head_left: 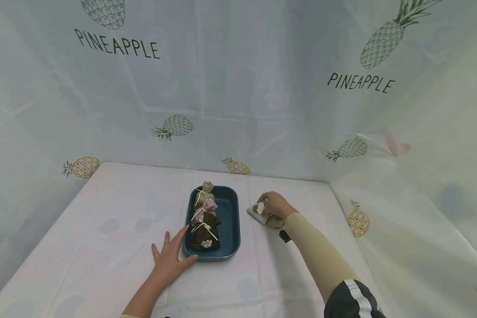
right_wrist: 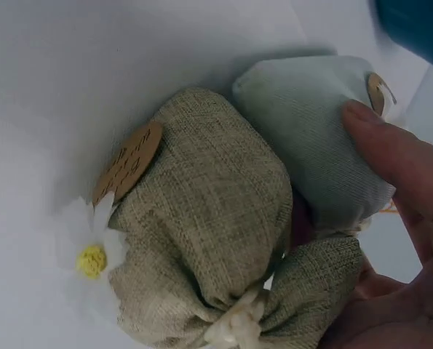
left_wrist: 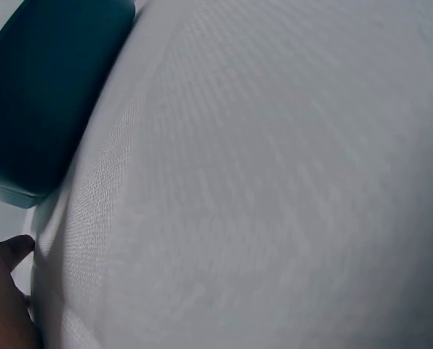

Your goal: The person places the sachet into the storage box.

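A blue tray [head_left: 231, 221] holds three small drawstring sachets along its left side: a beige one [head_left: 200, 199], a pink one [head_left: 204, 211] and a dark brown one [head_left: 204, 236] with a white flower. My left hand [head_left: 168, 260] spreads its fingers at the tray's left rim, thumb by the near corner. Right of the tray, my right hand [head_left: 276, 205] grips a pale grey sachet [right_wrist: 303, 131], thumb on its side. Against that sachet lies a beige burlap sachet [right_wrist: 209, 196] with a ribbon tie, a brown oval tag [right_wrist: 131, 161] and a white daisy [right_wrist: 92, 254].
The table [head_left: 115, 265] has a white cloth with faint dots. Pineapple-printed sheeting [head_left: 238, 88] stands behind it and along the sides. A small black object [head_left: 285, 236] shows under the right wrist. In the left wrist view, the tray's outer wall [left_wrist: 49, 94] rises at upper left.
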A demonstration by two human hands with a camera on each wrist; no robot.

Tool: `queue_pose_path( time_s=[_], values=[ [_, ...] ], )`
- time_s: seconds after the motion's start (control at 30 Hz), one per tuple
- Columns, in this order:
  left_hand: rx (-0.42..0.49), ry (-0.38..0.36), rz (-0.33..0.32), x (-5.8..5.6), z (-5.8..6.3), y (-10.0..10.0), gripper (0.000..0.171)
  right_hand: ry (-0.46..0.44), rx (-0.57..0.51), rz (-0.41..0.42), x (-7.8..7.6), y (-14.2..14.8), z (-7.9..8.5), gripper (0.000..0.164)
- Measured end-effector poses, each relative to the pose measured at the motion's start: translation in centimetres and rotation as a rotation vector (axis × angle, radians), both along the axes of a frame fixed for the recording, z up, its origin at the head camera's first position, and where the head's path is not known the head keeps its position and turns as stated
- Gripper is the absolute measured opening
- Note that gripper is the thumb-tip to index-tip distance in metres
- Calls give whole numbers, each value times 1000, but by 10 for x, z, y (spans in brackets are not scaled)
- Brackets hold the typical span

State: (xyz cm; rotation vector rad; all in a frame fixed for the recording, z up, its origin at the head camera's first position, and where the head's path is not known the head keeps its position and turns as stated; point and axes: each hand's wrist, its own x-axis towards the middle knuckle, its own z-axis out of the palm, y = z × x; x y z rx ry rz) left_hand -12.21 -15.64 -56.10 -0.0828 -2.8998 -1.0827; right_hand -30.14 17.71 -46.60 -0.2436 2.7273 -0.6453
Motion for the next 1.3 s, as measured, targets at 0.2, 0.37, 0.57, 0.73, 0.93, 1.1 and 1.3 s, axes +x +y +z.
queue_pose_path(
  time_s=[0.2,0.37,0.57,0.73,0.93,1.1,1.3],
  values=[
    [-7,4,1,0,0,0,93,80,-39,25,1,-8,11,39],
    [-4,12,-1,0,0,1,93,155,-30,91,2,-19,24,42],
    [-2,25,-1,1,2,1,92,221,-65,127,6,-31,35,40],
    [-12,2,1,1,4,2,93,230,-121,138,10,-43,39,37],
    [-7,-2,-4,2,5,1,93,283,-175,191,15,-59,37,40],
    [-6,14,-3,1,0,1,94,324,-157,267,15,-69,32,38],
    [-4,35,-1,0,-4,-1,94,425,-88,354,11,-77,23,37]
  ],
)
